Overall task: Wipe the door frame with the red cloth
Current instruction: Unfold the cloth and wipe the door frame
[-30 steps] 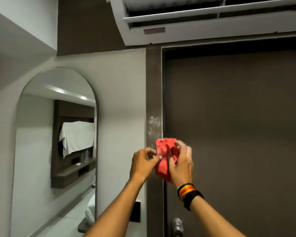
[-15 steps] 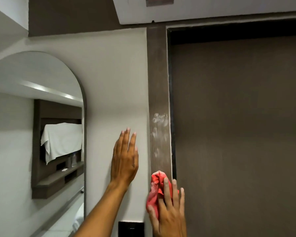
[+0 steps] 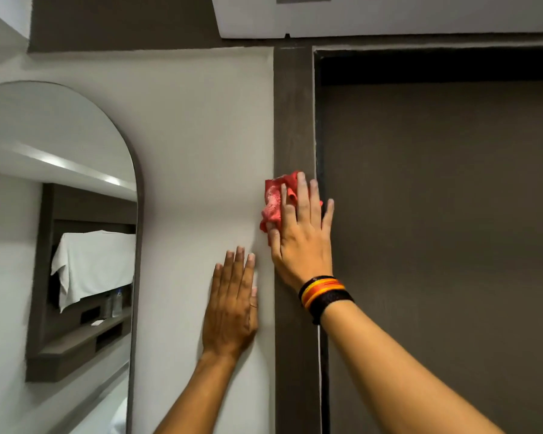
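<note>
The dark brown door frame (image 3: 293, 120) runs upright through the middle of the view, left of the brown door (image 3: 445, 214). My right hand (image 3: 301, 233), with striped bands at the wrist, presses the crumpled red cloth (image 3: 275, 202) flat against the frame at mid height. The cloth sticks out above and left of the fingers, lapping onto the wall. My left hand (image 3: 232, 305) lies flat and open on the white wall (image 3: 201, 136) just left of the frame, holding nothing.
An arched mirror (image 3: 60, 245) fills the left side, reflecting a shelf and a white towel. A white ceiling unit (image 3: 389, 14) hangs above the door. The frame's top bar (image 3: 436, 42) runs right from the corner.
My right hand has slid the red cloth up the frame over the whitish smears, which no longer show. My left hand sits lower in the view; its place on the wall is about the same.
</note>
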Available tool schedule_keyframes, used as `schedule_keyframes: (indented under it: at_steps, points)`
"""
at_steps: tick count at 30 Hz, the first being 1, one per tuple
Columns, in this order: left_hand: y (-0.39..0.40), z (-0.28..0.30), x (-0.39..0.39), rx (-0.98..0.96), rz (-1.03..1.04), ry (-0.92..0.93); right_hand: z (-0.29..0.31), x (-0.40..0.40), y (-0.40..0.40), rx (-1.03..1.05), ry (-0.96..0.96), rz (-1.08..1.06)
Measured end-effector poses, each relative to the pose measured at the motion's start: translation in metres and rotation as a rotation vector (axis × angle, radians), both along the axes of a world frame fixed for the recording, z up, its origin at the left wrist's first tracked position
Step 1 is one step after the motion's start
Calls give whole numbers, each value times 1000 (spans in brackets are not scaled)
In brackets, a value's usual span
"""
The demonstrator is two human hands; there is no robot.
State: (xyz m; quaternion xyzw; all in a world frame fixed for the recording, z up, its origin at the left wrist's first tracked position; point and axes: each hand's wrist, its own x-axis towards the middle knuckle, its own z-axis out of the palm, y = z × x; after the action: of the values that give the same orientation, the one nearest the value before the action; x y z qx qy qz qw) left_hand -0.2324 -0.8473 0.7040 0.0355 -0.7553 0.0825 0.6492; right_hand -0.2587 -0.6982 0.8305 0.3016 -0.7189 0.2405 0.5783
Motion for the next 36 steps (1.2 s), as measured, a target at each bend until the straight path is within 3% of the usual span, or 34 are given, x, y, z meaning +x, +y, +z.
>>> schedule_keyframes:
  at_steps: [3,7,9,11,16,18,25,30,32,36]
  points:
    - [-2,0,2,4,1,-15,-37,-3,-6,-79,-15,-36]
    - [-1,0,2,21,-2,-25,-160,3,-9,-91,-118,-43]
    - [-2,-3,2,21,4,-11,-173,2,-10,-83,-141,-34]
    - [-3,-2,0,8,-11,-8,-134,0,-12,-75,-113,-36]
    - [-6,-1,-3,-21,-17,11,46,-1,-18,6,2,-52]
    - [-6,-1,-1,-14,-10,6,90,0,-19,-19,-9,-45]
    - [-2,-1,3,-13,2,6,43,-1,-18,-116,-7,-17]
    - [-6,-1,-1,-23,4,26,163,2,-14,-90,-41,-20]
    - [-6,-1,-1,-25,-7,37,182,3,-16,-90,-73,-51]
    - [-5,-1,0,-38,4,36,123,0,-15,-118,-36,-57]
